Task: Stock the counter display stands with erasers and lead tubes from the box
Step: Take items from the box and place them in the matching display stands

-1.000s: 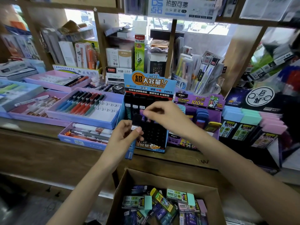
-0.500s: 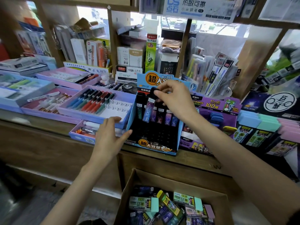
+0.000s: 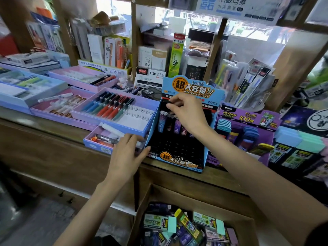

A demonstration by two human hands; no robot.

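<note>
A lilac cardboard tray of coloured pens [image 3: 113,110] is seen at the left of the wooden counter [image 3: 53,139]. Just beside it, the left hand [image 3: 126,155] is laid flat with fingers spread. Its thumb is pressed to the lower left corner of the blue-and-black cardboard display stand [image 3: 177,148], which is thereby braced. At the stand's top row the right hand [image 3: 188,114] is curled, and the dark cap of a slim bluish-purple plastic lead tube [image 3: 162,122] appears to be pinched between thumb and forefinger. The tube stands at the left end of a short row, and the holes below are unfilled. To the right, a purple cardboard stand [image 3: 248,121] is partly filled, with pastel block erasers [image 3: 292,139] ranked beyond. Below the counter, the open brown cardboard box [image 3: 239,222] is heaped with sleeved erasers [image 3: 157,221] and more tubes.

The step is judged to be the seating of one tube. It is best pushed straight down, upright, until level with its neighbours. The stand should be held firm against tipping, and the pinch released only once the tube is seated.
</note>
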